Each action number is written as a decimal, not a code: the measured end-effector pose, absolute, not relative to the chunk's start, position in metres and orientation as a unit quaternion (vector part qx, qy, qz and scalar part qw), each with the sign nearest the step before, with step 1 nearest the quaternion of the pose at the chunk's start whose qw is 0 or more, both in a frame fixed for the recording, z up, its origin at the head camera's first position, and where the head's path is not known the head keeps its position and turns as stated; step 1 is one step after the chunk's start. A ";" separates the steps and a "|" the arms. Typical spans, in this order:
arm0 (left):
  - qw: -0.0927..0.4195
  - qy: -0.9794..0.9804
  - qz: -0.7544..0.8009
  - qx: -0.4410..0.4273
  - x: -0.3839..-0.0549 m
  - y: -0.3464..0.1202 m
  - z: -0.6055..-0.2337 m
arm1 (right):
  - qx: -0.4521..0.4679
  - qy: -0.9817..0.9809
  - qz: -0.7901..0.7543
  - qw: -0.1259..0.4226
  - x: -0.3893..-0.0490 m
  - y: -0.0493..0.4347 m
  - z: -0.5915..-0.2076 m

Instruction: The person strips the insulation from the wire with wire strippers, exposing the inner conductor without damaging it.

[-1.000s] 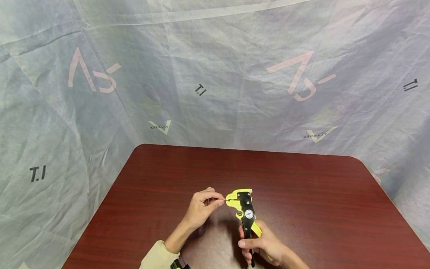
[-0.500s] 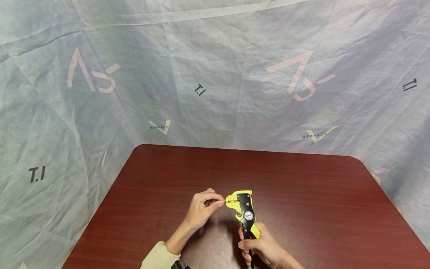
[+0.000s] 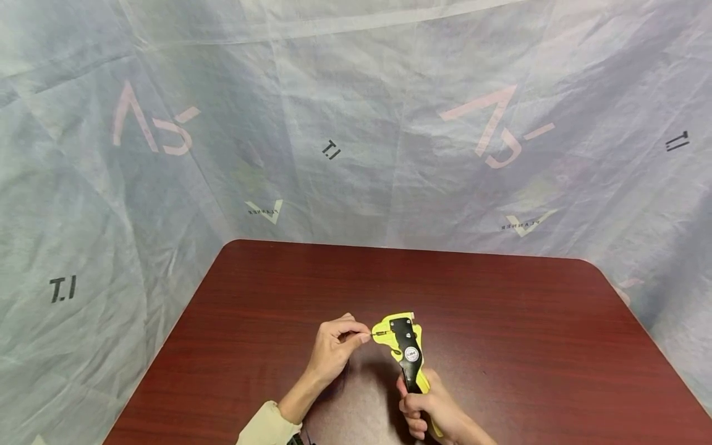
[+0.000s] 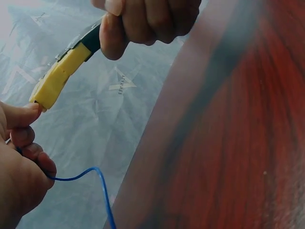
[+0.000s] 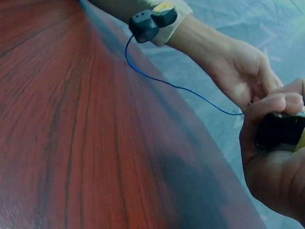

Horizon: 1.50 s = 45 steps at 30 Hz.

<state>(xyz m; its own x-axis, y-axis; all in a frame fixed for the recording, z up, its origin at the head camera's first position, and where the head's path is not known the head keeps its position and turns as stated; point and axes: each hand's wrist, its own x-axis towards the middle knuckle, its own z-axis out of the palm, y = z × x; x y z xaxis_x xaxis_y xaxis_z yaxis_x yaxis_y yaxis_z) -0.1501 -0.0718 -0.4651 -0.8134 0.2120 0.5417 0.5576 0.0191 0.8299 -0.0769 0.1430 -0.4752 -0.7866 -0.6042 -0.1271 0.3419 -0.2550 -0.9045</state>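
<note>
In the head view my left hand (image 3: 329,353) pinches a thin wire between thumb and fingertips, right at the nose of a yellow and black wire stripper (image 3: 408,347). My right hand (image 3: 432,411) grips the stripper by its handles, fingers wrapped round them. The tool is held above the table, its nose pointing left. Seen from the left wrist, the wire (image 4: 97,174) is blue and trails out below the curled fingers. Its end at the tool's nose (image 4: 42,98) is mostly hidden by the thumb. The right wrist view shows the blue wire (image 5: 176,87) running back toward the left forearm.
A dark red wood-grain table (image 3: 500,321) lies under both hands. Grey printed cloth (image 3: 356,123) hangs behind it and at the sides. A black wrist camera (image 5: 145,26) sits on the left cuff, with the wire passing close by.
My right hand has squeezed the stripper's handles closer together, and a yellow part now juts out behind its head. The left hand stays nearly in place, still pinching the wire.
</note>
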 end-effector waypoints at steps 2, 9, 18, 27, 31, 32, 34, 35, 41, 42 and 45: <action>0.133 -0.702 -0.645 -0.271 -0.150 -0.072 -0.465 | -0.128 0.530 -0.782 0.304 -0.077 0.144 -0.477; 0.137 -0.689 -0.651 -0.287 -0.152 -0.072 -0.464 | -0.155 0.515 -0.785 0.307 -0.079 0.147 -0.479; 0.124 -0.692 -0.653 -0.280 -0.151 -0.075 -0.462 | -0.184 0.497 -0.792 0.304 -0.080 0.151 -0.482; 0.128 -0.687 -0.655 -0.287 -0.151 -0.076 -0.461 | -0.188 0.495 -0.790 0.308 -0.078 0.152 -0.479; 0.130 -0.688 -0.655 -0.284 -0.151 -0.076 -0.461 | -0.203 0.483 -0.797 0.300 -0.077 0.151 -0.481; 0.132 -0.689 -0.654 -0.285 -0.152 -0.076 -0.462 | -0.209 0.478 -0.800 0.296 -0.077 0.151 -0.482; 0.132 -0.690 -0.651 -0.287 -0.153 -0.076 -0.463 | -0.214 0.472 -0.804 0.293 -0.078 0.151 -0.483; 0.129 -0.690 -0.653 -0.286 -0.153 -0.076 -0.463 | -0.211 0.471 -0.804 0.296 -0.078 0.151 -0.483; 0.129 -0.692 -0.667 -0.244 -0.156 -0.093 -0.464 | -0.195 0.454 -0.824 0.278 -0.083 0.167 -0.479; 0.131 -0.692 -0.670 -0.235 -0.157 -0.098 -0.464 | -0.195 0.450 -0.828 0.270 -0.084 0.171 -0.478; 0.123 -0.698 -0.670 -0.221 -0.159 -0.104 -0.466 | -0.192 0.453 -0.828 0.269 -0.085 0.182 -0.478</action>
